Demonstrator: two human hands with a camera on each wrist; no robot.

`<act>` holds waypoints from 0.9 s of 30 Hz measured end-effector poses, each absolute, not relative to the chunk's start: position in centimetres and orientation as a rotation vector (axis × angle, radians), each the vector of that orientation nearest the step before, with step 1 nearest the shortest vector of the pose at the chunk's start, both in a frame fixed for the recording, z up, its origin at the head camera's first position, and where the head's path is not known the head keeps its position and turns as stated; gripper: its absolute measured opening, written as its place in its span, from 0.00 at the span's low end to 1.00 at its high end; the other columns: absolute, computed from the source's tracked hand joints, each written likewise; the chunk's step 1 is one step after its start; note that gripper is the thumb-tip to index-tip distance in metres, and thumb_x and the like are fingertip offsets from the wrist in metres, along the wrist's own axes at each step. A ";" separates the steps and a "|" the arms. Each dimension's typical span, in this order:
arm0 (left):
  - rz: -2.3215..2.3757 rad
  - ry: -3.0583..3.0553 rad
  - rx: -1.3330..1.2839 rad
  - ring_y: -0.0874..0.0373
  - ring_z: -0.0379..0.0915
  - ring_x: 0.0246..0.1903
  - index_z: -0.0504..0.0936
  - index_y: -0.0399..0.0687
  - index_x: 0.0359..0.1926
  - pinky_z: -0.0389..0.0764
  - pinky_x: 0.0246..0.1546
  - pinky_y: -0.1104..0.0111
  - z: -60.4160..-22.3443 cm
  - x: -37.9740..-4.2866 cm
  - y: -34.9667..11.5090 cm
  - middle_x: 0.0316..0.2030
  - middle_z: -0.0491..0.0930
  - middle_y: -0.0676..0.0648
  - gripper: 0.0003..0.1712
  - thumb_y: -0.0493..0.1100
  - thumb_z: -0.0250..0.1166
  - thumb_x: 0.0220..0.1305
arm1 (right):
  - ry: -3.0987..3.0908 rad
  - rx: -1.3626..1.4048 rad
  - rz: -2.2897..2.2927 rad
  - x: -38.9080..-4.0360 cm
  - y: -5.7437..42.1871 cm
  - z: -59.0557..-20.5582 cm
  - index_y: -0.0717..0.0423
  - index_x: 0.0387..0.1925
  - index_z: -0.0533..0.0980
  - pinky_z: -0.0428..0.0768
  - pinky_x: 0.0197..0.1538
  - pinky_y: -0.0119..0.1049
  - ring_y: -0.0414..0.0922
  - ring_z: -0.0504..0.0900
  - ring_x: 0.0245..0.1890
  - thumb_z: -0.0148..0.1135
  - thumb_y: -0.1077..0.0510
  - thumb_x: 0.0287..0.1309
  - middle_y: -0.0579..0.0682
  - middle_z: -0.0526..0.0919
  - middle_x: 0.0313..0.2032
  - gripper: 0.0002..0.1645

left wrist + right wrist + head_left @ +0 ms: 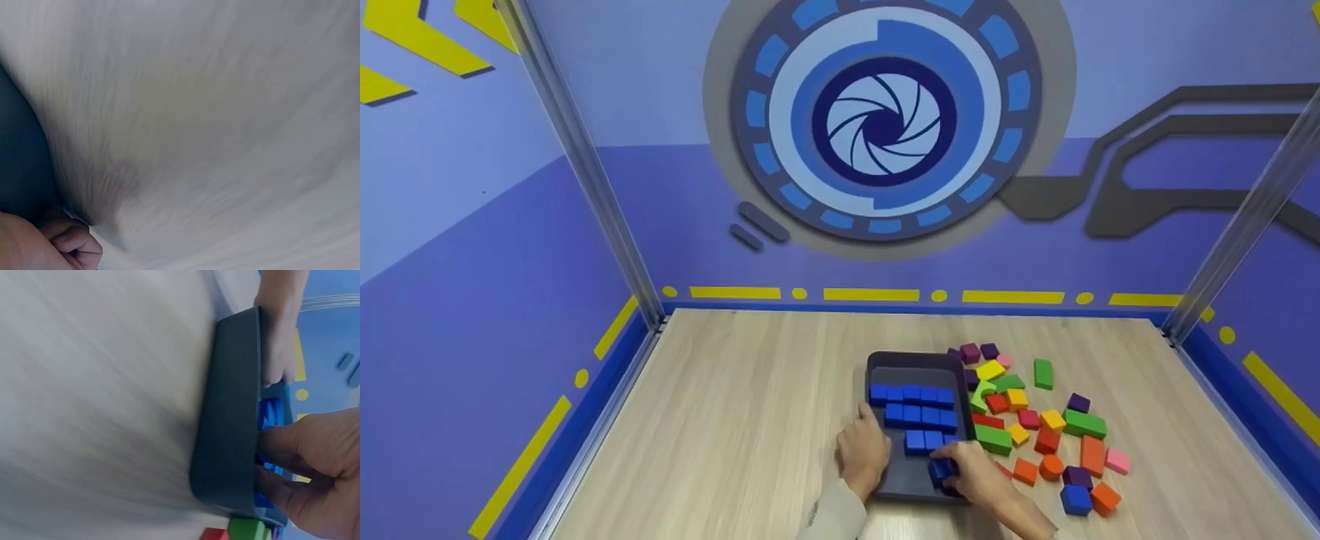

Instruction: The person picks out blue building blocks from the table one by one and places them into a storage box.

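Note:
A dark grey tray (897, 477) lies on the wooden table, with rows of blue blocks (911, 415) inside it. My left hand (863, 448) grips the tray's left side, curled fingers at the rim; the left wrist view catches these fingers (81, 243) beside the dark tray wall. Over the front right corner, my right hand (979, 476) reaches into the tray and pinches a blue block (938, 472). That block is partly hidden by the fingers. In the right wrist view, the thumb and fingers (281, 441) go down behind the near tray wall (230, 416).
Loose coloured blocks lie scattered right of the tray, among them a green block (1084, 424), a red-orange block (1093, 456) and an orange cylinder (1051, 467). A separate blue cube (1076, 499) sits near the front. Purple panels (660, 225) and metal posts (585, 165) enclose the table.

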State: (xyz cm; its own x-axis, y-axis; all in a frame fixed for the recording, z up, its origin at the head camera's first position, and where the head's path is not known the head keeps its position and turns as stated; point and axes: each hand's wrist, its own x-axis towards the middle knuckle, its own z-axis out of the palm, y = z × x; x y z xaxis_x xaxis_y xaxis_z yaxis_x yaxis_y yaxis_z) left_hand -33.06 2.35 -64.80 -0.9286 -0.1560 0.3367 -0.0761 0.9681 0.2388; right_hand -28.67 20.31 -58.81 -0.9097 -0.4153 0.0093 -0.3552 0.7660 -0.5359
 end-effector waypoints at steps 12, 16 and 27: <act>-0.413 -2.771 0.154 0.49 0.81 0.21 0.75 0.37 0.51 0.77 0.20 0.58 -64.7 -33.3 2.2 0.20 0.81 0.44 0.26 0.41 0.73 0.53 | 2.895 -0.607 -0.864 -28.5 20.4 -59.5 0.70 0.45 0.83 0.82 0.51 0.56 0.60 0.87 0.49 0.73 0.75 0.46 0.65 0.88 0.44 0.20; -0.418 -2.761 0.142 0.49 0.81 0.21 0.74 0.37 0.51 0.77 0.21 0.58 -64.7 -33.3 2.1 0.20 0.81 0.44 0.27 0.42 0.73 0.53 | 2.906 -0.579 -0.915 -28.0 21.0 -58.5 0.72 0.43 0.83 0.82 0.51 0.57 0.60 0.86 0.48 0.73 0.72 0.49 0.65 0.87 0.44 0.17; -0.376 -2.722 0.105 0.49 0.81 0.18 0.75 0.37 0.47 0.77 0.18 0.59 -65.3 -32.6 2.3 0.18 0.80 0.45 0.26 0.42 0.75 0.50 | 2.880 -0.026 -0.698 -26.2 31.8 -53.8 0.63 0.48 0.83 0.81 0.53 0.57 0.56 0.82 0.48 0.73 0.58 0.57 0.59 0.85 0.47 0.19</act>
